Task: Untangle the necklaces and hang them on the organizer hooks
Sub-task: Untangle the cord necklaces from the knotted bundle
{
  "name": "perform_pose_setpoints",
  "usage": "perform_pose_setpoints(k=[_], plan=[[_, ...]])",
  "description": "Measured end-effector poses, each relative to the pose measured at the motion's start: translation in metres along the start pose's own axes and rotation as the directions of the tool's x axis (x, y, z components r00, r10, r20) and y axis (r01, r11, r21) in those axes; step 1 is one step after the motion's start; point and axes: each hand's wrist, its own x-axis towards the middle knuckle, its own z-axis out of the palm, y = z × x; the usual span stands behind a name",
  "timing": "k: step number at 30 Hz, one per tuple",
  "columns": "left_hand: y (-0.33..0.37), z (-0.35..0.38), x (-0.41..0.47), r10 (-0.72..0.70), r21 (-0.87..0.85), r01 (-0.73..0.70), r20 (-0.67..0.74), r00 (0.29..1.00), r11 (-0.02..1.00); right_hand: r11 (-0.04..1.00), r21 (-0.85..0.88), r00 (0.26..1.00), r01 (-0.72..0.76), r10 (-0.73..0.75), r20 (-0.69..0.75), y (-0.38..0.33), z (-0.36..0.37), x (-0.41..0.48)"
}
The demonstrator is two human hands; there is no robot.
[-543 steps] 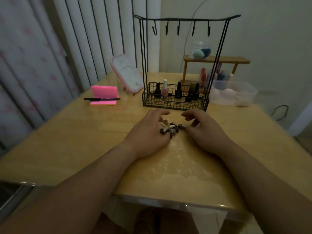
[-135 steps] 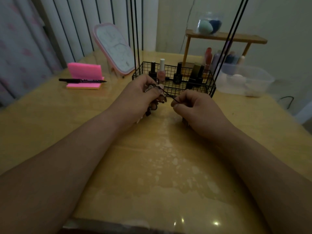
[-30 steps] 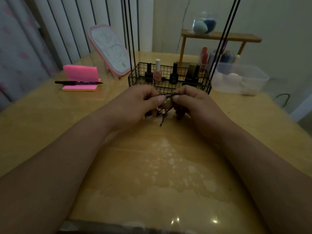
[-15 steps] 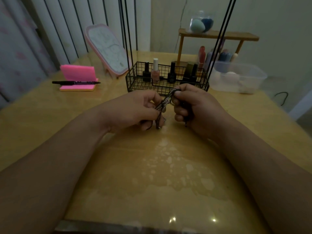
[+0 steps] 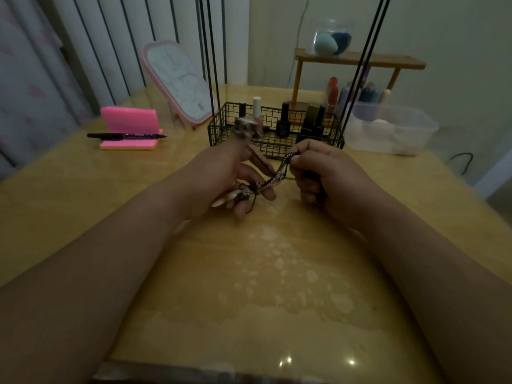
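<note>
A tangle of necklaces (image 5: 266,182), a silver chain with dark cords and a pale tooth-shaped pendant, stretches between my two hands above the wooden table (image 5: 257,273). My left hand (image 5: 221,178) holds the knotted end with the pendant, and a blurred silvery piece sticks up above its fingers. My right hand (image 5: 324,176) pinches the chain's other end, with dark cord hanging from its curled fingers. The black wire organizer (image 5: 274,134) stands just behind the hands. Its hooks are above the frame and hidden.
The organizer's basket holds several nail polish bottles (image 5: 284,123). A pink note holder with a black pen (image 5: 127,135) lies at left, a pink-framed mirror (image 5: 177,81) behind it. A clear plastic box (image 5: 393,128) and a wooden shelf (image 5: 357,62) stand at right.
My hands have pulled apart, drawing the chain out between them. The left hand has opened up and turned, showing the pendant and a silvery piece raised above it.
</note>
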Motion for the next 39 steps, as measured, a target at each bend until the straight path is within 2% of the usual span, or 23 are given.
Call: perform_pose_setpoints(k=[2,7,12,18,20,24,27,31,35,37,39], plan=[[-0.003,-0.004,-0.003,0.038,0.024,-0.037,-0.04,0.998,0.999,1.0,-0.014,1.0,0.003,-0.003,0.018,0.0,-0.001,-0.001],[-0.001,-0.002,-0.012,0.099,0.314,-0.037,-0.184,0.978,0.949,0.998,-0.068,0.999,0.016,-0.013,0.04,0.001,-0.001,-0.001],[-0.003,-0.012,-0.008,0.13,0.447,-0.057,-0.134,0.982,0.893,0.995,-0.096,1.0,0.011,-0.013,-0.028,0.002,-0.003,0.0],[-0.001,-0.023,-0.014,0.083,0.569,-0.094,0.045,0.996,0.817,0.975,-0.219,0.995,0.025,-0.046,-0.088,0.005,-0.002,0.001],[0.0,-0.028,-0.016,0.102,0.555,-0.124,0.071,0.992,0.823,0.975,-0.22,0.994,0.037,-0.058,-0.093,0.005,-0.002,0.001],[0.003,-0.04,-0.023,0.088,0.422,-0.149,0.162,0.983,0.894,0.973,-0.223,0.991,0.062,-0.086,-0.098,0.005,-0.003,0.0],[0.001,-0.045,-0.024,0.102,0.352,-0.161,0.182,0.978,0.922,0.992,-0.117,0.992,0.042,-0.055,-0.112,0.003,-0.002,0.001],[-0.002,-0.048,-0.014,0.159,0.248,-0.149,-0.02,0.987,0.957,0.973,0.229,0.995,0.017,0.007,-0.103,-0.001,-0.005,0.0],[-0.009,-0.047,-0.006,0.195,0.34,-0.137,-0.143,0.97,0.93,0.871,0.491,0.997,0.013,0.024,-0.069,-0.004,-0.013,-0.001],[-0.012,-0.045,-0.004,0.209,0.354,-0.141,-0.162,0.964,0.925,0.868,0.497,0.995,0.013,0.036,-0.089,-0.005,-0.016,-0.002],[-0.012,-0.043,-0.004,0.233,0.337,-0.165,-0.171,0.957,0.927,0.907,0.42,0.993,-0.011,0.059,-0.101,-0.006,-0.016,-0.002]])
